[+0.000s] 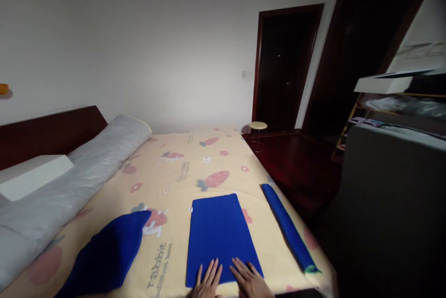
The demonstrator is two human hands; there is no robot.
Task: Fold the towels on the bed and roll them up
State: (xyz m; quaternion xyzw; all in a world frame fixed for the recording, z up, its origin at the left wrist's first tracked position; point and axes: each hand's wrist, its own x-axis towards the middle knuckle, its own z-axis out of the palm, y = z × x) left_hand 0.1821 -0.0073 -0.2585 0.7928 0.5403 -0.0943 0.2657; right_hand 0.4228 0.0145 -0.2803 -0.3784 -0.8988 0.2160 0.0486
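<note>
Left hand and right hand, flat on a blue cloth.
Both hands lie palm down with fingers spread, pinching nothing, on the near end of the rectangular blue cloth, which extends ahead of them on the carrot-print bedsheet. Resting side by side, they seem placed to press that end smooth and stop it from shifting. A white label sticks out at its far left edge. Left of the left hand lies a loose dark blue cloth; right of the right hand, a rolled blue cloth lies lengthwise near the bed's edge, apart from the flat one.
</note>
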